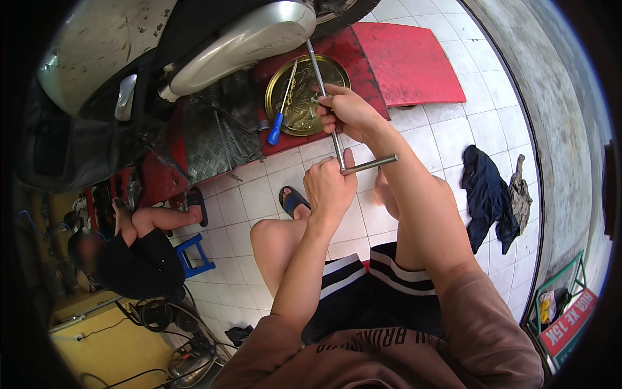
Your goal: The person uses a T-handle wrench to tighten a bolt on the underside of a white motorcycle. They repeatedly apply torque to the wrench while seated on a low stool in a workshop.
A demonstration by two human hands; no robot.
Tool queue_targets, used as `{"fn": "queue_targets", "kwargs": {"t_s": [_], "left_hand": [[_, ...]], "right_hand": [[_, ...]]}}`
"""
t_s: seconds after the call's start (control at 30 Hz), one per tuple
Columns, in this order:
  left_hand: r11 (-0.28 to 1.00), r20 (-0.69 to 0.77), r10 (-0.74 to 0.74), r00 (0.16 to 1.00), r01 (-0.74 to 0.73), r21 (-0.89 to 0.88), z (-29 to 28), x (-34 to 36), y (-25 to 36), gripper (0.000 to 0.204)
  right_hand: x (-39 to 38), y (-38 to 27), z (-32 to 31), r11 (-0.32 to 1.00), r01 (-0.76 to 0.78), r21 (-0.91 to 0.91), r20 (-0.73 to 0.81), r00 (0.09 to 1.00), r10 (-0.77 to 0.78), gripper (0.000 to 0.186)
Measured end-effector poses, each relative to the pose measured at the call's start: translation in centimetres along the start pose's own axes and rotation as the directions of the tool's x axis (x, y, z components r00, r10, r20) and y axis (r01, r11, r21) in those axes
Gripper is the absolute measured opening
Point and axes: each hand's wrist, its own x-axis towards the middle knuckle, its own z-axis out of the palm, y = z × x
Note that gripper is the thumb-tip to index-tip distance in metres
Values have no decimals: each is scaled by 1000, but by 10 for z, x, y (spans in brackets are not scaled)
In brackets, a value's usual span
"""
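My right hand is closed on the long shaft of a steel wrench. Lower down, my left hand grips the same tool at its bend, beside the crossbar that sticks out to the right. The shaft's far end meets the underside of a motorbike near its silver cover. Behind my right hand, a round brass-coloured tray holds small metal parts I cannot make out individually and a screwdriver with a blue handle.
The red lift platform carries a dark tread plate. At left a person sits near a blue stool and hoses. Dark cloths lie on the tiles at right, near a wall and a signboard.
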Motion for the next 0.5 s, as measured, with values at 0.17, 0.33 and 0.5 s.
{"fn": "queue_targets", "kwargs": {"t_s": [0.17,0.33,0.5], "left_hand": [[988,105,-41,994,56,-147,13,5,-8,50],[940,52,-78,996,91,-328,21,5,-7,48],[916,20,-18,1000,25,-400,25,7,-15,33]], "right_hand": [[-1,-3,4,988,27,-154,-83,996,-40,33],[-2,4,6,995,9,-98,-89,996,-18,23],[4,14,6,998,-60,-30,-74,996,58,17]]}}
